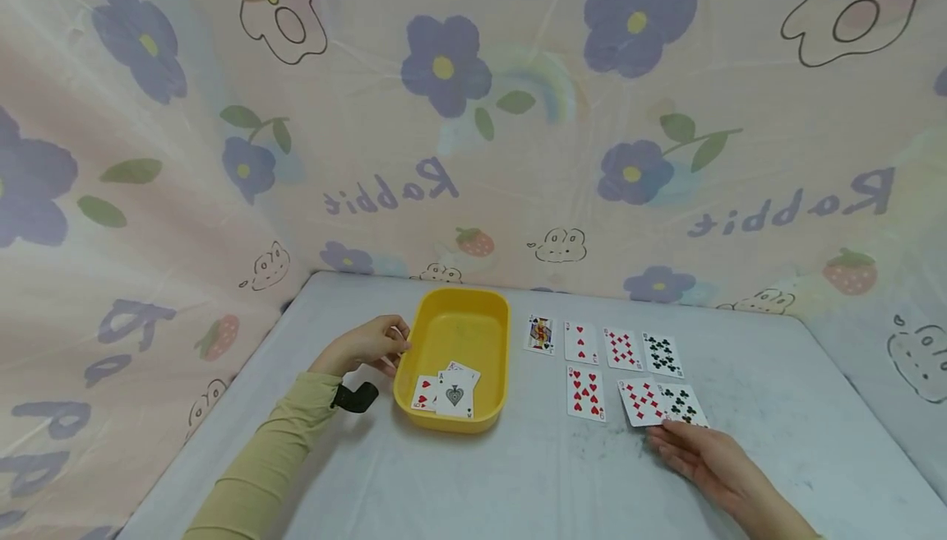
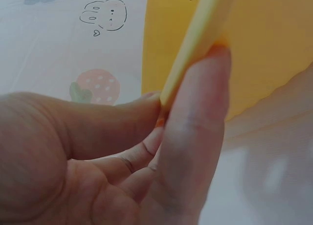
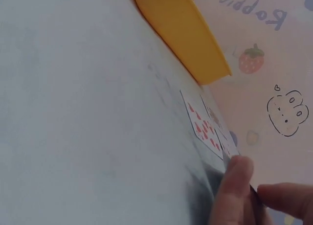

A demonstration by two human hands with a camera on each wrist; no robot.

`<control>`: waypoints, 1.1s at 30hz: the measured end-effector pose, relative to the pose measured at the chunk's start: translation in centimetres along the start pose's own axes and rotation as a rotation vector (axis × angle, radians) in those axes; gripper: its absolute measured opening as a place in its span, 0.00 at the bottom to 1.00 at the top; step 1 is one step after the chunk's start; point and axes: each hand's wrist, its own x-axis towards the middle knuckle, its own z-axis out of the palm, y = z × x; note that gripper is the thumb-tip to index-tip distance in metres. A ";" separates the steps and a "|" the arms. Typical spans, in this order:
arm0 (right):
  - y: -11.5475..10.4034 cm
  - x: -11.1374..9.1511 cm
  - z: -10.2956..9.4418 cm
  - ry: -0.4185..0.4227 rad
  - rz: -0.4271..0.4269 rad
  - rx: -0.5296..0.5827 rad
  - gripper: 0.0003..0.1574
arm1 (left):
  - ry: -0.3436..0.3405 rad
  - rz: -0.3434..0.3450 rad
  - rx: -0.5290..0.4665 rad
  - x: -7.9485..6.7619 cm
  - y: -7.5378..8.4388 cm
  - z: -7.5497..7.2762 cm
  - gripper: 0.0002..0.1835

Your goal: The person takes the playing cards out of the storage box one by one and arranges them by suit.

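My left hand (image 1: 373, 344) grips the left rim of a yellow tray (image 1: 414, 334); in the left wrist view, thumb and finger pinch its wall (image 2: 188, 44) from both sides. Inside the tray's near end lie an ace of spades (image 1: 455, 394), a hearts card (image 1: 423, 392) and a third card mostly covered. At the right, my right hand (image 1: 703, 462) pinches a diamonds card (image 1: 640, 400) at its lower right corner. That card is tilted and overlaps a clubs card (image 1: 684, 404) in the head view. The right wrist view shows the pinched card nearly edge-on.
Between tray and right hand, face-up cards lie in a row: a jack (image 1: 540, 334), a three of hearts (image 1: 581, 343), a diamonds card (image 1: 623, 349) and a clubs card (image 1: 662, 355). Below them is a hearts card (image 1: 586, 393). A patterned curtain (image 1: 518, 154) borders the white table (image 1: 518, 482).
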 end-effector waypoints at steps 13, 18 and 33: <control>0.0 0.3 0.3 -0.109 0.044 -0.077 0.14 | -0.007 0.006 -0.003 0.1 0.0 -0.1 0.11; 0.0 0.5 0.3 -0.111 0.065 -0.121 0.15 | -0.002 0.005 -0.002 0.1 -0.1 -0.1 0.11; -2.0 0.3 1.6 -0.139 0.021 -0.343 0.18 | 0.007 -0.003 -0.004 0.0 0.2 0.0 0.10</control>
